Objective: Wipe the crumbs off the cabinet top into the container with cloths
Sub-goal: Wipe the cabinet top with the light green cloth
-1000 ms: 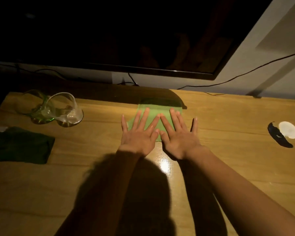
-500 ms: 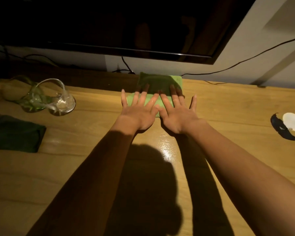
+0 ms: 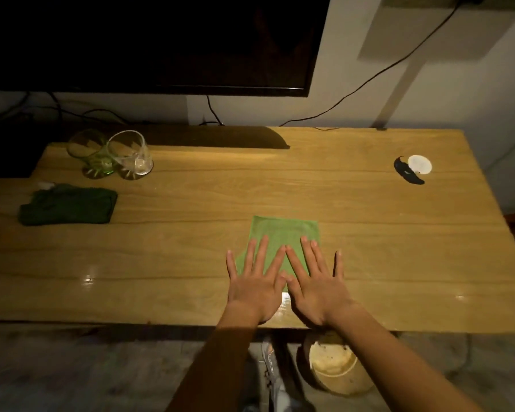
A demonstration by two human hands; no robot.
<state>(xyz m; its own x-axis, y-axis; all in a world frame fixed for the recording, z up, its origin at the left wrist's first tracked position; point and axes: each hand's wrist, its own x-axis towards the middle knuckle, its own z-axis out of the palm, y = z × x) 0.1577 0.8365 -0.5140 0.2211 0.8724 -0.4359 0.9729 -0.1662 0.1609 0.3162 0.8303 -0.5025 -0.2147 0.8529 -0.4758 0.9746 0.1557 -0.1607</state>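
Observation:
A light green cloth (image 3: 283,233) lies flat on the wooden cabinet top (image 3: 369,248), close to its front edge. My left hand (image 3: 254,281) and my right hand (image 3: 315,286) rest side by side on the cloth's near half, palms down and fingers spread, pressing rather than gripping. On the floor just below the front edge, under my right wrist, stands a round pale container (image 3: 333,367) with dark specks inside. I cannot make out crumbs on the wood in this dim light.
A dark green folded cloth (image 3: 67,205) lies at the left. Behind it stand a green glass (image 3: 94,154) and a clear glass (image 3: 131,156). A white disc (image 3: 419,164) and a black object (image 3: 406,175) sit far right. A dark screen (image 3: 146,40) hangs above the back edge.
Both hands have dragged the light green cloth from the back of the top, under the screen, toward the front edge. The floor and the container have come into view.

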